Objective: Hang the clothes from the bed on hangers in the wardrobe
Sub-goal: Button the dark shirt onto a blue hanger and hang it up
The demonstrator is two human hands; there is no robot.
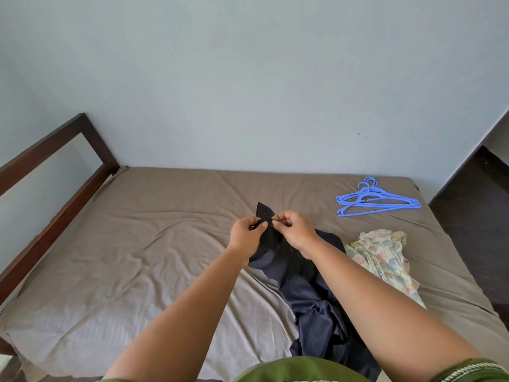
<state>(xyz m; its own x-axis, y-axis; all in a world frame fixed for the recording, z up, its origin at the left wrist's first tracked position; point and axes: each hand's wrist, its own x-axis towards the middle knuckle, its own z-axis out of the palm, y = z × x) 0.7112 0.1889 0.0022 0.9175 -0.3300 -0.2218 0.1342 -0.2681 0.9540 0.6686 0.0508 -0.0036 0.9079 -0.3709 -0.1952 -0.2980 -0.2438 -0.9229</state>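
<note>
We see both hands — left hand (248,235), right hand (294,231) — pinching the navy garment (303,288), likely finding an edge before reaching the blue hangers (377,199).

Even, soft daylight; scene bright, no glare. Brightest patch on the bed sheet (91,323) at 8 o'clock, source likely that side. Faint shadows under the forearms. Wide-angle bowing: headboard frame (55,172) at 9 o'clock leans. Focus sharp centrally, slightly soft toward edges.
</note>
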